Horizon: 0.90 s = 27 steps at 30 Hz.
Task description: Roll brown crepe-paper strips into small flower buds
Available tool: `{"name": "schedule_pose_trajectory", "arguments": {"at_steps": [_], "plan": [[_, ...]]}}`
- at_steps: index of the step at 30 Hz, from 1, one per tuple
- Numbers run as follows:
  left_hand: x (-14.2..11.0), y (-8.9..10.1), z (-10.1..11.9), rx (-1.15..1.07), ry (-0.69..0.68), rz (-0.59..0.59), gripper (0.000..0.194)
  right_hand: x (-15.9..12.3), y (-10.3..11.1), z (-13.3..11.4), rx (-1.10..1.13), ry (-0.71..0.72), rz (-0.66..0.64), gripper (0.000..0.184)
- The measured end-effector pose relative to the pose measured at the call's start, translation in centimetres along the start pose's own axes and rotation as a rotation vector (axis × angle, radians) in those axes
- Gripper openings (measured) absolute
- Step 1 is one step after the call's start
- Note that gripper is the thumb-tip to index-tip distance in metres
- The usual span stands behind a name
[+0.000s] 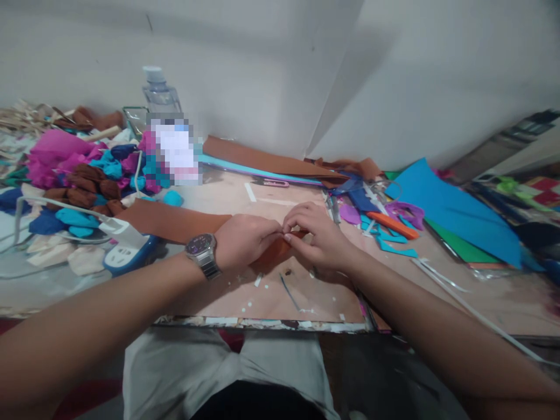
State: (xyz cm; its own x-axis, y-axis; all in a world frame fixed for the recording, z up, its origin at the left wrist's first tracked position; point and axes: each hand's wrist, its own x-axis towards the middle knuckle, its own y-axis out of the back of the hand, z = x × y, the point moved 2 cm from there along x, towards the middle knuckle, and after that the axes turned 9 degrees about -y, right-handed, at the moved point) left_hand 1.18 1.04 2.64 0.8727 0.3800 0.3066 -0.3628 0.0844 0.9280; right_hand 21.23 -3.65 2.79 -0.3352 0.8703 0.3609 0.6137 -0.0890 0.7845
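Both my hands meet over the middle of the table and pinch a brown strip [175,220] that looks like crepe paper or felt. My left hand [245,240], with a metal-band watch [203,252] on its wrist, is closed, thumb and forefinger pressed together on the strip. Touching it fingertip to fingertip, my right hand [322,238] is closed on the strip's right part, fingers curled. The strip stretches left beyond my left hand and also shows below the fingertips. Whatever lies right between the fingertips is hidden.
Bunched coloured pieces [87,181] pile up at left, near a blue power strip [126,254] with a white charger. A bottle [161,96] stands behind. Folded brown sheets [266,160] lie at the back. An orange cutter [394,226], scraps and a blue sheet [464,216] are at right.
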Motion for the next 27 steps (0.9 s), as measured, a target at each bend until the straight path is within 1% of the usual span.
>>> {"name": "schedule_pose_trajectory", "arguments": {"at_steps": [3,7,13,19,27], "plan": [[-0.02,-0.14,-0.04,-0.035,0.010,-0.013,0.031,0.01,0.05,-0.03,-0.030,0.030,0.010,0.006],[0.00,-0.03,0.20,-0.082,0.022,0.008,0.029,0.00,-0.01,-0.16,-0.029,0.051,-0.020,0.009],[-0.06,0.32,0.39,-0.183,0.032,0.017,0.025,0.00,0.01,-0.10,-0.007,0.043,-0.043,0.008],[-0.10,0.31,0.23,-0.233,0.064,0.018,0.024,0.02,0.13,0.01,-0.055,0.055,-0.032,0.006],[-0.04,0.49,0.30,-0.341,0.099,0.002,0.023,0.02,0.17,-0.04,-0.047,0.056,-0.040,0.006]]}}
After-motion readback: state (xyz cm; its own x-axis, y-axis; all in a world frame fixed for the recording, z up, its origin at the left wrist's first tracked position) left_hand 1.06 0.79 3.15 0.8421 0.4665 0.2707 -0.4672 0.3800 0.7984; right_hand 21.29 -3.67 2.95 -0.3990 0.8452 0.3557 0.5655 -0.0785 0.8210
